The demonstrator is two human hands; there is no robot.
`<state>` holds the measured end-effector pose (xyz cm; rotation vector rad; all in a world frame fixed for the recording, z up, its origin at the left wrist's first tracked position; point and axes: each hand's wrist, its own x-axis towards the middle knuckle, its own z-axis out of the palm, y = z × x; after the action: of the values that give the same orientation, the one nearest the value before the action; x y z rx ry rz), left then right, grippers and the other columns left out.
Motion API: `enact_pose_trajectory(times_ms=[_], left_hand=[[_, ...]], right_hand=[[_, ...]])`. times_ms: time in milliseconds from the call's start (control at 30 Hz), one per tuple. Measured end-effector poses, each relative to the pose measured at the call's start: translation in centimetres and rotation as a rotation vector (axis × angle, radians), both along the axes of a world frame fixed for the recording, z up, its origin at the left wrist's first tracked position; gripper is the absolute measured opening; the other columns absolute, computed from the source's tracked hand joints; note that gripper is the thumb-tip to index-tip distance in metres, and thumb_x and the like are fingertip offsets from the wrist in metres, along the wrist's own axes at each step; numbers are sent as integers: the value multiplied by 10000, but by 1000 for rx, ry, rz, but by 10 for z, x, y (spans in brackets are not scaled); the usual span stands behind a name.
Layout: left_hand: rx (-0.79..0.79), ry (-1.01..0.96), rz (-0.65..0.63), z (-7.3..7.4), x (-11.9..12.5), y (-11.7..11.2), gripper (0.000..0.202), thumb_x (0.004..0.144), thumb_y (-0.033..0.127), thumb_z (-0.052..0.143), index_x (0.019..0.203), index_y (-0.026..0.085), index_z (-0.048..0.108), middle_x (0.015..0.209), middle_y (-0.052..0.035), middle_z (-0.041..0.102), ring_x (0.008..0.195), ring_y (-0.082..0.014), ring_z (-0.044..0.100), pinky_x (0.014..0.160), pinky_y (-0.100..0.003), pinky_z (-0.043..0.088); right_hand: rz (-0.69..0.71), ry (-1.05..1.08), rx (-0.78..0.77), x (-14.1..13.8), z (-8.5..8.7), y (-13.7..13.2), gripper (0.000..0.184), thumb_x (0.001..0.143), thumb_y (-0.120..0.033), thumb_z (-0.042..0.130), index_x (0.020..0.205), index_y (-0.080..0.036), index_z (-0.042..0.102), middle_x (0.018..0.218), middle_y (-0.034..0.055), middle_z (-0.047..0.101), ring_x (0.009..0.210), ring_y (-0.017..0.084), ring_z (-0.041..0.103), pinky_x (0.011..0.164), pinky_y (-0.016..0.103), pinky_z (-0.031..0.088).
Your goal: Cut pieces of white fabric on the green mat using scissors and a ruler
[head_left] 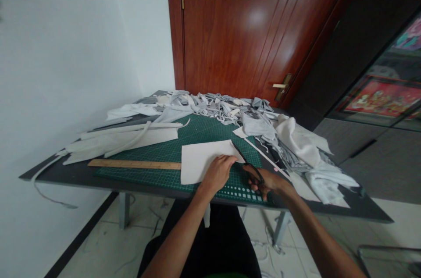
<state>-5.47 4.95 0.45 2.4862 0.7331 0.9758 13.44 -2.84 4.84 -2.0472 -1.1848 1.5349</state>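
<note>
Forearms [174, 236] enter from 6 o'clock. Wooden ruler [134, 164] lies at 9 o'clock of left hand [217, 173], flat on white fabric sheet [200, 164] over green cutting mat [171, 148]. Right hand [268, 183] closed around black scissors [254, 173], blades touching sheet's right edge. Cloth scraps [296, 146] crowd 1 o'clock.

A long wooden ruler [134, 164] is lying across the left hand's [217, 174] leftward path over the green cutting mat [204, 131], while heaped pale fabric scraps [296, 146] are crowding the mat's far and right sides.
</note>
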Motion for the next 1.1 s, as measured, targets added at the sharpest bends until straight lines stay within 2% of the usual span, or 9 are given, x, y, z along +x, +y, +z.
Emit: enact_pose_trajectory(times_ms=[167, 433, 667, 1000, 1100], left_hand=[[6, 15, -1, 0, 0, 0, 324, 1005, 62, 434, 1174, 206, 669, 1165, -56, 749, 1143, -207, 676, 1038, -382, 522], [19, 15, 3, -2, 1, 1, 331, 1000, 62, 439, 1190, 208, 667, 1150, -63, 751, 1133, -209, 678, 1025, -391, 530], [-1, 10, 15, 1, 0, 0, 319, 1016, 77, 430, 1172, 211, 675, 1158, -56, 750, 1131, -204, 679, 1024, -372, 524], [12, 5, 5, -1, 1, 0, 322, 1011, 65, 441, 1176, 213, 674, 1171, -53, 749, 1122, -212, 681, 1030, -375, 519], [19, 10, 9, -1, 1, 0, 322, 1005, 57, 450, 1185, 209, 671, 1184, -54, 746, 1123, -215, 681, 1032, -380, 519]], right_hand=[[5, 3, 5, -1, 0, 0, 530, 1015, -646, 330, 796, -199, 515, 532, -30, 531, 343, 100, 464, 324, 224, 467], [11, 16, 25, 2, -6, 0, 548, 939, -731, 423, 824, -206, 532, 547, -23, 534, 359, 111, 487, 323, 221, 467], [-2, -25, 13, -2, 0, 1, 522, 977, -651, 427, 754, -192, 537, 536, -14, 549, 331, 105, 459, 312, 243, 470], [5, 14, 52, 11, -4, -1, 576, 949, -727, 444, 731, -199, 520, 523, -31, 526, 317, 63, 387, 307, 195, 434], [14, -14, 35, 10, -3, 0, 572, 970, -706, 420, 733, -195, 519, 520, -30, 525, 323, 70, 412, 314, 193, 443]])
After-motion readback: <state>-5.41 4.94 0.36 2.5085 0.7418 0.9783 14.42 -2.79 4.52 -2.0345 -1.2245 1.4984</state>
